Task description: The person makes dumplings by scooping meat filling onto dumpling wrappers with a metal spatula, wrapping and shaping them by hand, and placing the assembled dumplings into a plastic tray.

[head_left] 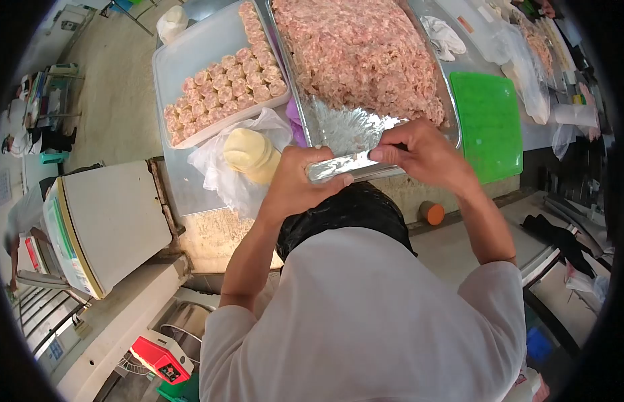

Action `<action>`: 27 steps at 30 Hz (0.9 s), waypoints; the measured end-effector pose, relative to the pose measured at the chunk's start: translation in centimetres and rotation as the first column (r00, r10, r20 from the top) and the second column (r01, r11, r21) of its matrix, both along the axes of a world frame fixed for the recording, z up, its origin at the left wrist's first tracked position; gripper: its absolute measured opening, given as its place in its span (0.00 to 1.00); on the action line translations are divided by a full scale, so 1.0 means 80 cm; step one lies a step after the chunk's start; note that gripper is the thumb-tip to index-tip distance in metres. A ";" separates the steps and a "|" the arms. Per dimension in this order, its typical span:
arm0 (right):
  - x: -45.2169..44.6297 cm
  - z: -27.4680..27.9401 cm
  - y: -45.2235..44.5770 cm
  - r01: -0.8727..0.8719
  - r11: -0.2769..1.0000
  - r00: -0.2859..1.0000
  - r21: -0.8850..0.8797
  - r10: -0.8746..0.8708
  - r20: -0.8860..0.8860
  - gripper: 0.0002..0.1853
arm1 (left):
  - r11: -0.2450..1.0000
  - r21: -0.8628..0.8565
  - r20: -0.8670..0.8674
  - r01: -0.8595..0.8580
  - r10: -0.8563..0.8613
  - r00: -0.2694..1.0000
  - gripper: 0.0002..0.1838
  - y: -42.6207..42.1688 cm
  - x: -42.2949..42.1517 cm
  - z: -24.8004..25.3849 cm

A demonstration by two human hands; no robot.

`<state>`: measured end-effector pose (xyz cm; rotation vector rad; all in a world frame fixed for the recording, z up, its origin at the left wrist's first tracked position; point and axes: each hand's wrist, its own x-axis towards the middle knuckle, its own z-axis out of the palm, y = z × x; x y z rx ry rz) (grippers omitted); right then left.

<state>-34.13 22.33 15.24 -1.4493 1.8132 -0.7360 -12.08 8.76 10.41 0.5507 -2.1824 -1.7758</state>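
Observation:
A flat, shiny metal spatula (340, 165) lies level between my two hands at the near edge of the metal tray (307, 107). My right hand (419, 155) is closed around its dark handle end. The fingers and thumb of my left hand (302, 179) curl about the other end of the blade; whether anything else is in that palm is hidden. A large mound of pinkish minced meat (359, 50) fills the tray's far part, and smeared bare metal shows nearer me. Close to my left hand sits a stack of round yellow dumpling wrappers (248, 153) on a plastic bag (208, 164).
At the left, a translucent plastic tray (184, 63) holds rows of open-topped dumplings (225, 84). A green cutting board (487, 124) lies right of the meat, near a white cloth (443, 37). An orange-topped cylinder (431, 213) stands below. Another person (27, 208) is partly visible far left.

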 end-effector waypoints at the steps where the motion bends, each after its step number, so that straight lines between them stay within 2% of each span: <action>1: -0.006 -0.008 0.002 -0.009 1.000 1.000 -0.003 0.009 0.007 0.15 | 0.999 -0.032 -0.012 -0.010 0.009 1.000 0.13 -0.001 0.001 -0.005; 3: -0.008 -0.001 -0.004 0.009 0.999 1.000 0.043 -0.010 0.028 0.16 | 0.994 -0.095 -0.033 -0.048 0.045 0.998 0.13 -0.003 0.006 -0.022; 5: 0.002 0.023 -0.008 0.071 0.987 0.995 0.144 -0.081 0.065 0.16 | 0.998 -0.058 0.036 -0.020 0.022 0.999 0.13 -0.001 0.004 -0.013; 9: -0.002 -0.005 -0.008 0.016 0.994 0.995 0.108 -0.026 0.095 0.16 | 0.998 -0.059 0.102 0.016 -0.010 0.995 0.16 -0.005 0.009 -0.004; 12: -0.020 0.010 -0.003 0.068 0.989 0.994 0.133 -0.079 0.078 0.17 | 0.977 0.203 -0.082 -0.069 0.088 0.993 0.25 -0.004 0.020 -0.031; 14: -0.023 0.027 -0.003 0.137 0.980 0.990 0.146 -0.140 0.015 0.17 | 0.958 0.241 -0.160 -0.157 0.198 0.967 0.29 0.003 0.013 -0.036; 16: -0.026 0.028 -0.002 0.117 0.980 0.993 0.160 -0.121 0.015 0.16 | 0.965 0.219 -0.168 -0.146 0.185 0.968 0.29 0.001 0.009 -0.039; 18: -0.027 0.014 -0.001 0.090 0.984 0.994 0.155 -0.098 0.047 0.16 | 0.988 0.148 -0.088 -0.039 0.052 0.995 0.26 -0.005 0.013 -0.041; 21: -0.009 0.009 -0.006 0.028 0.996 0.997 0.079 -0.033 0.065 0.16 | 0.989 0.143 -0.013 0.044 -0.043 0.999 0.21 -0.006 0.011 -0.020; 24: -0.015 0.012 -0.005 0.035 0.993 0.999 0.112 -0.038 0.033 0.15 | 0.964 0.261 0.000 -0.060 0.063 0.998 0.16 0.003 0.007 -0.025; 27: -0.005 0.019 -0.001 0.090 0.987 0.991 0.130 -0.102 0.083 0.15 | 0.994 0.034 -0.032 -0.103 0.105 0.994 0.13 0.006 0.004 -0.019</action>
